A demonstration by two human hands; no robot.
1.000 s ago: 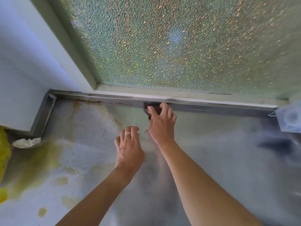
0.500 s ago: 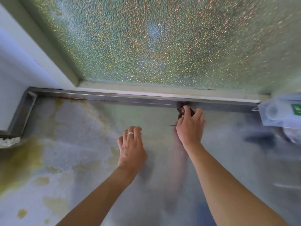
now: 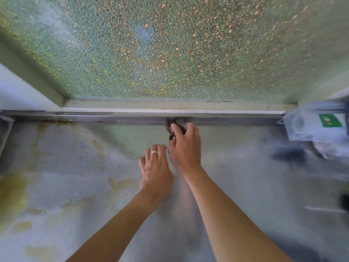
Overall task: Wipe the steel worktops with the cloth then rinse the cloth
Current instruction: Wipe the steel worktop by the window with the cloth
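My right hand (image 3: 186, 148) grips a small dark brown cloth (image 3: 170, 127) and presses it against the steel upstand at the back of the worktop (image 3: 236, 176). Most of the cloth is hidden under my fingers. My left hand (image 3: 155, 167), with a ring on one finger, rests on the steel surface just left of and nearer than the right hand, its fingers curled under and holding nothing. The worktop shows yellowish stains on its left half.
A frosted window pane (image 3: 170, 48) rises behind the upstand. A clear plastic container with a green label (image 3: 313, 125) stands at the back right. A white wall (image 3: 15, 95) closes the left side.
My right hand with the cloth slid right along the back upstand, then came back left, ending close to my left hand. The left hand stayed in place.
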